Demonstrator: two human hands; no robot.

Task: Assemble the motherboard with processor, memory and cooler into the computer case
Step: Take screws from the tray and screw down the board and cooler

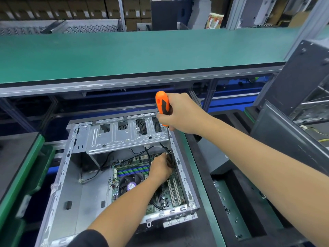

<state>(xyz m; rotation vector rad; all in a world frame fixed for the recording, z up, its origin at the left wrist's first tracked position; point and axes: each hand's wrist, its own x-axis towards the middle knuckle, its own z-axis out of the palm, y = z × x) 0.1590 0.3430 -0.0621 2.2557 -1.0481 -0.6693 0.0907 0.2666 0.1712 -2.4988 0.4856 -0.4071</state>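
- While seated flat in the right half of the open computer case [71,184], already carrying its parts: motherboard [173,192] with cooler [130,180] fan at centre and memory [132,171] sticks in the slots just beyond it.
- Presumably under the cooler and so unseen: processor.
- Wrapped around an orange-and-black screwdriver [162,106]: right hand [179,114], grip closed on the handle, shaft pointing down along the case's far right wall toward the board's far right corner.
- Reaching into that same corner among black cables [163,147]: left hand [160,168], fingertips bunched at the spot under the screwdriver tip; impossible to tell whether pinching a screw, a cable or nothing at all.
- Judged from this: placement done, fastening in progress at the far right corner.
- Not readable at this size: which mounting screws already in, which still missing.
- Likely still ahead: remaining board screws, then plugging in the loose cables trailing across the case floor.
- Bare and empty-looking above the board along the case's far edge: metal drive cage [124,134].
- Case resting on a dark table [201,236] with green edging, near its front edge; scattered small screws in a tray [231,205] just beside, off the right edge.
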